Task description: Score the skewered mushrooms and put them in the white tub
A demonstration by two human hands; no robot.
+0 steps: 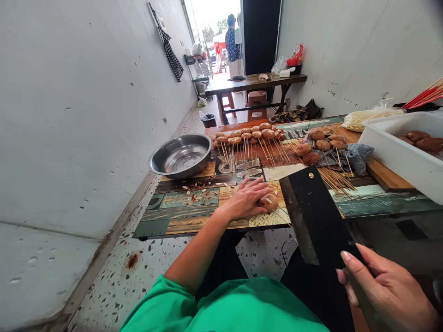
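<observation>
My left hand (247, 199) rests on the table with its fingers bent over a brown mushroom (271, 203) on a skewer, the thumb and forefinger against the cap. The skewer points toward me and to the right. At the lower right my right hand (387, 281) is closed round the handle of a large dark cleaver (316, 216). Its broad blade is raised over the table edge, to the right of the mushroom and apart from it. Brown and pale mushroom trimmings (199, 194) lie scattered left of my left hand.
Skewered mushrooms (256, 134) are heaped at the table's far side. More mushrooms (321, 144) lie on a grey cloth (360, 157) by bare skewers (335, 180). A metal basin (182, 154) stands left, a white tub (391, 143) right. Beyond are another table (252, 83) and a person (232, 44).
</observation>
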